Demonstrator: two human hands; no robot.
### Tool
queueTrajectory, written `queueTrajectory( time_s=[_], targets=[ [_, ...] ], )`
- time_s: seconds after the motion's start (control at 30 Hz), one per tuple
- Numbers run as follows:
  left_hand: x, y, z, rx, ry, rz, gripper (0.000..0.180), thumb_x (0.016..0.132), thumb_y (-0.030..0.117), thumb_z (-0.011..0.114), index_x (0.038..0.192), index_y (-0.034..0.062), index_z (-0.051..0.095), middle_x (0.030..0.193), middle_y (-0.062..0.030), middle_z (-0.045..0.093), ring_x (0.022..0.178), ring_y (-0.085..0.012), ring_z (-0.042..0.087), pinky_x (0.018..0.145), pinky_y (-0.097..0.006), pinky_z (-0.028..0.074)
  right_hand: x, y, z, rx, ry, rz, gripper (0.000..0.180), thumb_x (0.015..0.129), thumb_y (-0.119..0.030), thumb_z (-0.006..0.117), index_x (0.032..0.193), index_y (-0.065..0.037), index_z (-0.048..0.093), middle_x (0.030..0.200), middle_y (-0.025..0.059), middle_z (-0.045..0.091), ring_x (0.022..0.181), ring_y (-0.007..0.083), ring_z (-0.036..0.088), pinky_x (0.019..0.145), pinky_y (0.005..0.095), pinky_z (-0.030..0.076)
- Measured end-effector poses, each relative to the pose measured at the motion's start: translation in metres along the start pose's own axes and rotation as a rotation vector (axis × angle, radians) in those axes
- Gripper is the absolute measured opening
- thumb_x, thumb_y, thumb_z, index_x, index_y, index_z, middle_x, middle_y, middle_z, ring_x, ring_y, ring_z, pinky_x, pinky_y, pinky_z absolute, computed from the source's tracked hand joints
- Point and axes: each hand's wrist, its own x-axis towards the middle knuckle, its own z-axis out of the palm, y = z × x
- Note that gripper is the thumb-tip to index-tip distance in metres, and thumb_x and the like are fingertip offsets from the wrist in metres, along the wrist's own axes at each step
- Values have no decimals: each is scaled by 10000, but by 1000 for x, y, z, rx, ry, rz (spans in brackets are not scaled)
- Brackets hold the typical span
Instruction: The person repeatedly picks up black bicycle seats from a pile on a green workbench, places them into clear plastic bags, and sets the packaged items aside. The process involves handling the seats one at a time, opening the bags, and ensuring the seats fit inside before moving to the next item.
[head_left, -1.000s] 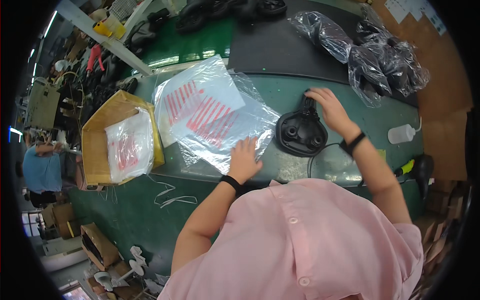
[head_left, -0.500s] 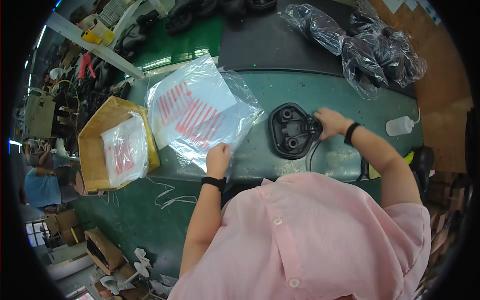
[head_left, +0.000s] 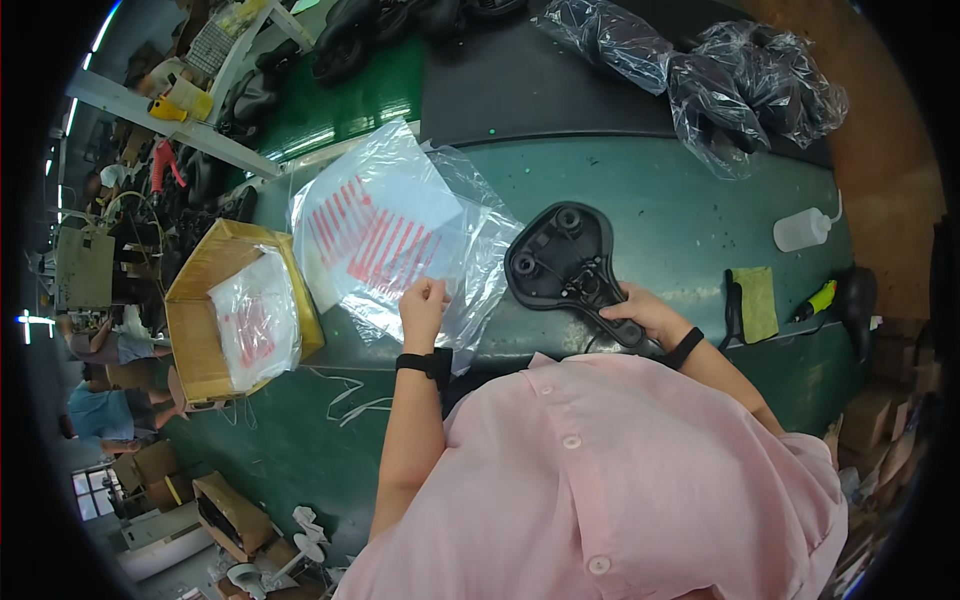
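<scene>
A black bicycle saddle (head_left: 545, 265) is turned underside up, its rails and two round spring mounts showing. My right hand (head_left: 645, 315) grips it by the narrow nose, and the wide end points up and left over the table. My left hand (head_left: 424, 305) is closed, fingertips pinched at the near edge of a clear plastic bag (head_left: 480, 255). That bag lies among flat bags with red print (head_left: 375, 225), spread left of the saddle. Each wrist wears a black band.
Left of the bags is a yellow bin (head_left: 190, 320) holding more printed bags (head_left: 255, 320). Bagged saddles (head_left: 720, 90) lie on a black mat (head_left: 520, 90) at the back right. A white squeeze bottle (head_left: 800, 229) and a yellow-green cloth (head_left: 757, 302) are at the right.
The saddle has swung round and toward me; its nose now points down and right, with my right hand closed on it. My left hand has shifted slightly up and left at the bag.
</scene>
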Motion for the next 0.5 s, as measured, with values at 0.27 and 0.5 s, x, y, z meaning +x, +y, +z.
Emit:
queueTrajectory(
  time_s=[0.27, 0.5],
  targets=[
    [-7, 21, -5, -85, -93, 143, 89, 787, 90, 706, 790, 4, 683, 683, -50, 643, 618, -94, 563, 581, -254, 441, 16, -56, 75, 114, -324, -236, 573, 769, -172, 754, 1265, -7, 520, 1161, 46, 605, 1030, 147, 572, 904, 300, 452],
    [-4, 48, 7, -99, -237, 27, 100, 774, 25, 705, 807, -9, 616, 733, -64, 668, 641, -118, 634, 528, -250, 478, 121, -47, 153, 234, -129, -173, 490, 783, -74, 734, 1212, 17, 516, 1052, 105, 634, 858, 160, 633, 753, 300, 522]
  ],
)
